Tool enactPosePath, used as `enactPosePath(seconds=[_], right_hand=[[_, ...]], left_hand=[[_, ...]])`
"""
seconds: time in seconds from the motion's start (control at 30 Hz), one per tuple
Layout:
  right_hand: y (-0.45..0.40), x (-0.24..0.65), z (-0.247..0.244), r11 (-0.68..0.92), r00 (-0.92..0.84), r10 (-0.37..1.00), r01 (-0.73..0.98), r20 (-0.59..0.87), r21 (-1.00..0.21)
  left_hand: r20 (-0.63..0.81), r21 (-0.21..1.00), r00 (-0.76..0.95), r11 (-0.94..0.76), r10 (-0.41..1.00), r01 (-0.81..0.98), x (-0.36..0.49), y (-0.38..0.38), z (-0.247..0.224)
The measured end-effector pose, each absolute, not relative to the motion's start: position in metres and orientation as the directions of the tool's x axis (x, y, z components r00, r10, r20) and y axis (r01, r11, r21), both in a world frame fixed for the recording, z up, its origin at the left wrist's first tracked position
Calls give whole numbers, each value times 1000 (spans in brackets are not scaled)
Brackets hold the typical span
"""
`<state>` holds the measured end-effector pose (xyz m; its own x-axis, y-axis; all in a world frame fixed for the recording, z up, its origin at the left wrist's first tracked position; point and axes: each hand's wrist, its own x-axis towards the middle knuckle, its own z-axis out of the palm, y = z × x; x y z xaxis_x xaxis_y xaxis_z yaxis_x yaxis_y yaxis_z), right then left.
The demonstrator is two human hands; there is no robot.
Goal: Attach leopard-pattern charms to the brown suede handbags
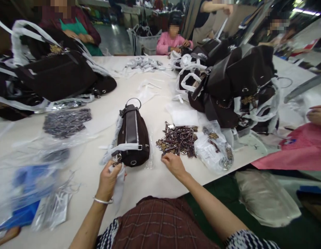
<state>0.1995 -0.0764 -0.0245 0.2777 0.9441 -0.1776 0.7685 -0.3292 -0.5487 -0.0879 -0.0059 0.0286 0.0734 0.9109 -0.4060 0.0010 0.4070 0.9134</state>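
Observation:
A dark brown handbag (pixel 134 135) lies on the table in front of me, with a grey band along its top and a ring at its far end. At its near end my left hand (pixel 110 180) is closed around a white-wrapped strap (pixel 119 181) by a metal clasp (pixel 117 158). To the right is a heap of small brown and gold bag charms (pixel 180 138). My right hand (pixel 174 166) touches the heap's near edge, thumb and fingers pinched together; what is between them is too small to make out.
Brown bags are piled on the left (pixel 62 76) and right (pixel 240 79). A clear plastic bag (pixel 214 148) with more charms sits beside the heap. Dark small pieces (pixel 67 121) and blue plastic packets (pixel 30 186) lie at left. Co-workers are across the table and at right.

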Motion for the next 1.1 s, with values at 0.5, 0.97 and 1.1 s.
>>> enactPosePath(seconds=[0.5,0.97,1.1], right_hand=[[-21,184,-32,-408,292,913,695,-287,-592],[169,203,-38,-593,534,756,311,-380,-743],[185,201,-52,-597,465,786,397,-408,-697]], left_hand=[[-431,868,248,474,868,-151,-77,-20,32],[-517,823,217,551,828,-141,-74,-15,30],[-524,814,239,563,818,-141,-73,-12,28]])
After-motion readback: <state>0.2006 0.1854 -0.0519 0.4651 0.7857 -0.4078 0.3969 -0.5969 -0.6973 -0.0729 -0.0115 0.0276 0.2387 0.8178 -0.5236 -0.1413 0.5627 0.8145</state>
